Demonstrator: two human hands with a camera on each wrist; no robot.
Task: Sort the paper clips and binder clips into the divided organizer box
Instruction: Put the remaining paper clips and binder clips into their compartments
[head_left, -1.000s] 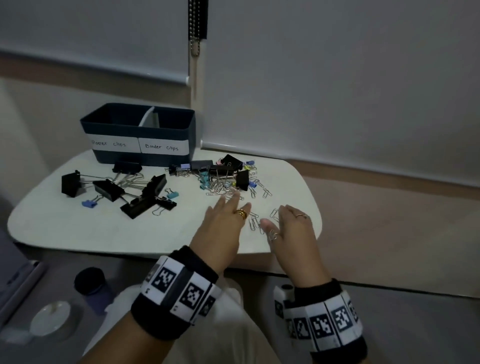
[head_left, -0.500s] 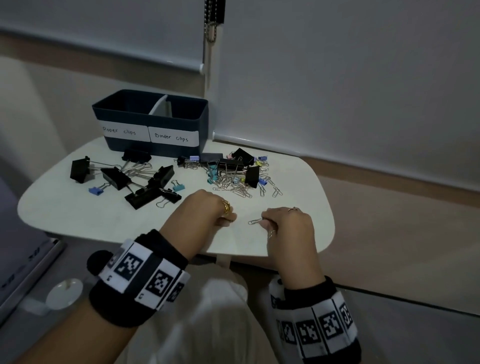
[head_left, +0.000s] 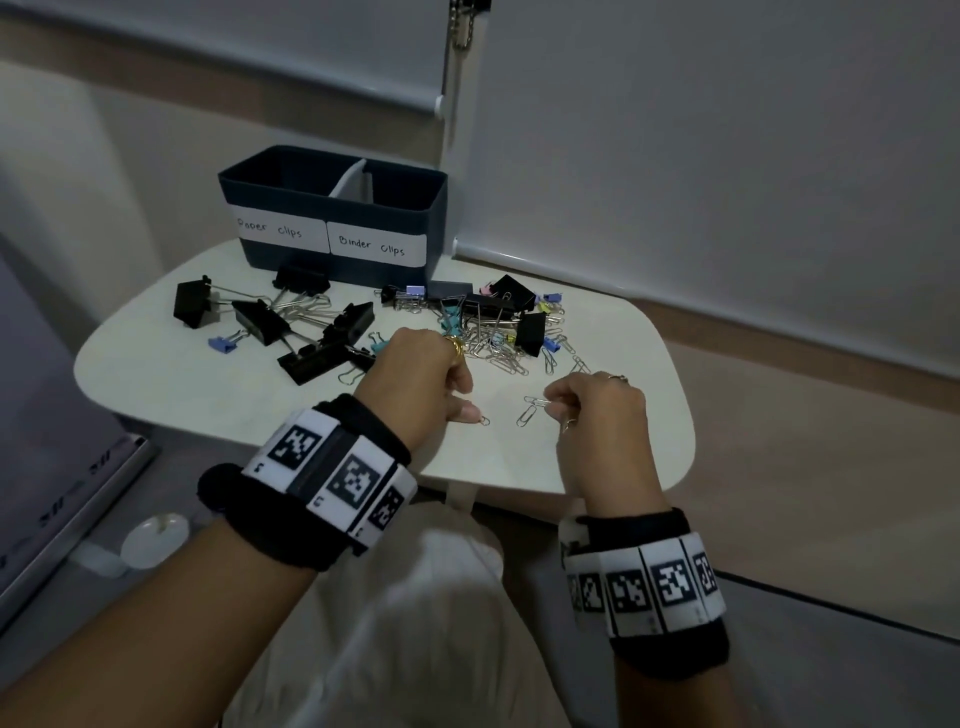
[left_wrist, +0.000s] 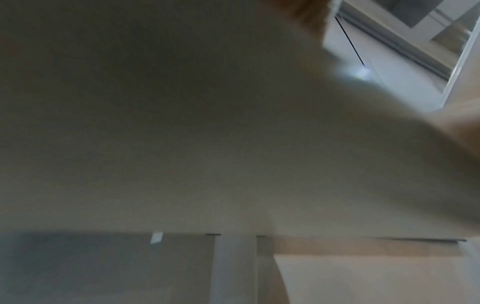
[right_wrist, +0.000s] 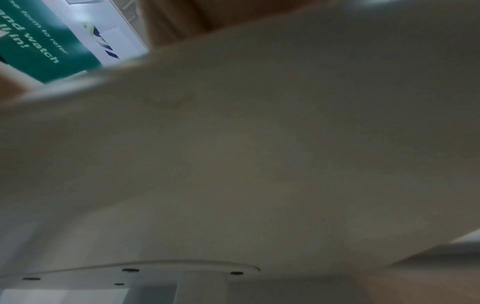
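The dark blue organizer box (head_left: 332, 208) stands at the table's far side, its left half labelled "Paper clips" and its right half "Binder clips". Large black binder clips (head_left: 291, 332) lie left of centre. A tangle of silver paper clips (head_left: 498, 353) and small coloured binder clips lies to the right. My left hand (head_left: 465, 405) is curled near the front edge, and the end of a paper clip (head_left: 483, 420) pokes out under its thumb. My right hand (head_left: 553, 408) pinches a silver paper clip (head_left: 537, 401); another clip (head_left: 526, 417) lies just below it. Both wrist views show only the blurred table underside.
The small white table (head_left: 156, 374) has a rounded front edge close to my wrists. A roller blind with a bead chain (head_left: 460, 31) hangs behind the box. A round white object (head_left: 156, 532) sits on the floor at the left, and my lap is below the table edge.
Both hands have drawn back from the paper clip pile toward the front edge. Their fingers went from flat on the table to curled, each now gripping a clip.
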